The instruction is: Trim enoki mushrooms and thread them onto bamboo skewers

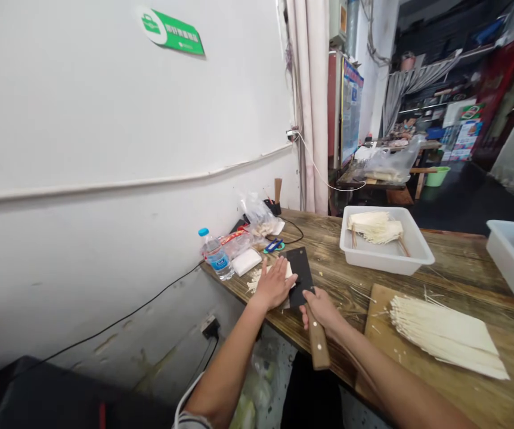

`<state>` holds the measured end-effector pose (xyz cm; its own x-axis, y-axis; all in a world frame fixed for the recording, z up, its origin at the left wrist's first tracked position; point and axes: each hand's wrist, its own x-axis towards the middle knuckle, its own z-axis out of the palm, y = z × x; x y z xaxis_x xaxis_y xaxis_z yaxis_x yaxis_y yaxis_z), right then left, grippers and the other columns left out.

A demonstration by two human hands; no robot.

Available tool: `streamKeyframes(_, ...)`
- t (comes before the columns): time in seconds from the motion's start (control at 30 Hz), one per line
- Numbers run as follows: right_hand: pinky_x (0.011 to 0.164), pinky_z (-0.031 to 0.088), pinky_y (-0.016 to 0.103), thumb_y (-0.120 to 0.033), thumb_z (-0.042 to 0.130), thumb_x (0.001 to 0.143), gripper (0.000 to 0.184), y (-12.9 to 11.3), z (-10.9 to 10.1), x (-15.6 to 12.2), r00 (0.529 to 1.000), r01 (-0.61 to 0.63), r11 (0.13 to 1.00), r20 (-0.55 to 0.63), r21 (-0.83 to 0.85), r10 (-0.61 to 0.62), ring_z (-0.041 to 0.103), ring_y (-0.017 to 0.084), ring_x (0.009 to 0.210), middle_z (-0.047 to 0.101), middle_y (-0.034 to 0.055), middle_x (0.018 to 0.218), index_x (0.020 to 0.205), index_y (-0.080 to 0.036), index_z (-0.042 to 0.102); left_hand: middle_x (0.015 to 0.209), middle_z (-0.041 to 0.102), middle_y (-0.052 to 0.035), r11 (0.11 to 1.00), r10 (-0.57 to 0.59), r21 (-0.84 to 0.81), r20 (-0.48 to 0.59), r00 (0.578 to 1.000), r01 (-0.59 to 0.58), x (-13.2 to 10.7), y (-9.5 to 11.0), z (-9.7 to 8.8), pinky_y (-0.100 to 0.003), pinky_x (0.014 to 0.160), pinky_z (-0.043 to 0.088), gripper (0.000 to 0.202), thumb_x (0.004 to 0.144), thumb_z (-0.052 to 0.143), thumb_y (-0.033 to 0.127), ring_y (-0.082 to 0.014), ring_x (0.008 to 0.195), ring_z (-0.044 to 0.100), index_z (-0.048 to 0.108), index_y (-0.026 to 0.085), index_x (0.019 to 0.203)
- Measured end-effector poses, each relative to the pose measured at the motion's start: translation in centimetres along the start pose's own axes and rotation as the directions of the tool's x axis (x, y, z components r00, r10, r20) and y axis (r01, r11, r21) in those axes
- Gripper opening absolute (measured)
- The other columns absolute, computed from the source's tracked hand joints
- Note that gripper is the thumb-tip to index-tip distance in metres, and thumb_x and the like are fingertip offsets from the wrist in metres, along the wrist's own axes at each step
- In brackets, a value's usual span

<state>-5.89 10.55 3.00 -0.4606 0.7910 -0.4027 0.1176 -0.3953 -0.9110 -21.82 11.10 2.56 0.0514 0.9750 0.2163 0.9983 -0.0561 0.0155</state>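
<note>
My right hand is wrapped around the wooden handle of a dark-bladed cleaver. The blade lies over the wooden table, its edge side close to my left hand. That left hand rests flat, fingers stretched out, on a small bunch of enoki mushrooms at the table's near-left edge. My palm hides most of this bunch. To the right, a larger fan of enoki mushrooms lies on a wooden cutting board. A white plastic tub behind the board contains more enoki and some thin wooden sticks.
A water bottle with a blue cap, a white packet and clear plastic bags crowd the wall side of the wooden table. Another white tub with pinkish food stands at far right. A black cable crosses the tabletop.
</note>
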Motion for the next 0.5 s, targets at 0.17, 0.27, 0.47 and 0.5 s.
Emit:
streamKeyframes(0.17,0.051,0.048,0.022,-0.041,0.051,0.095,0.03,0.7,-0.1,1.6,0.995,-0.098,0.994,-0.028,-0.044,0.097,0.054,0.007,0.058,0.06,-0.0004,0.082,0.107,-0.014,0.057,0.147,0.04,-0.0158,1.0,-0.026,-0.01,0.025,0.999,0.027,0.1,-0.9,2.9,-0.055,0.117,0.01,0.055,0.099,0.021,0.043,-0.0233,0.14,0.031,0.035,0.013,0.143)
streamKeyframes(0.27,0.045,0.044,0.019,-0.04,0.049,0.096,0.028,-0.2,-2.0,0.9,0.994,-0.095,0.993,-0.062,-0.076,0.09,0.049,0.005,0.049,0.056,-0.0037,0.072,0.101,-0.014,0.057,0.148,0.04,-0.0147,0.999,-0.036,-0.007,0.013,0.999,0.036,0.3,-0.8,3.3,-0.055,0.117,0.007,0.054,0.099,0.021,0.044,-0.0227,0.14,0.031,0.037,0.015,0.142)
streamKeyframes(0.47,0.034,0.037,0.022,-0.03,0.039,0.094,0.019,-2.9,-10.7,-7.5,0.98,0.042,0.995,-0.188,-0.096,-0.06,0.045,0.01,0.032,0.047,-0.0082,0.048,0.077,-0.023,0.041,0.146,0.042,-0.0158,0.998,-0.061,-0.004,0.034,0.998,0.061,0.4,-0.1,3.3,-0.057,0.116,0.003,0.052,0.098,0.024,0.044,-0.0249,0.14,0.032,0.045,0.016,0.136)
streamKeyframes(0.5,0.034,0.038,0.023,-0.034,0.039,0.093,0.022,-2.7,-12.4,-9.7,0.975,0.064,0.994,-0.206,-0.088,-0.081,0.046,0.01,0.032,0.049,-0.0071,0.049,0.074,-0.023,0.04,0.146,0.043,-0.0161,0.998,-0.065,-0.008,0.048,0.997,0.066,0.5,0.0,3.2,-0.058,0.115,0.002,0.052,0.098,0.024,0.045,-0.0254,0.14,0.033,0.045,0.016,0.136)
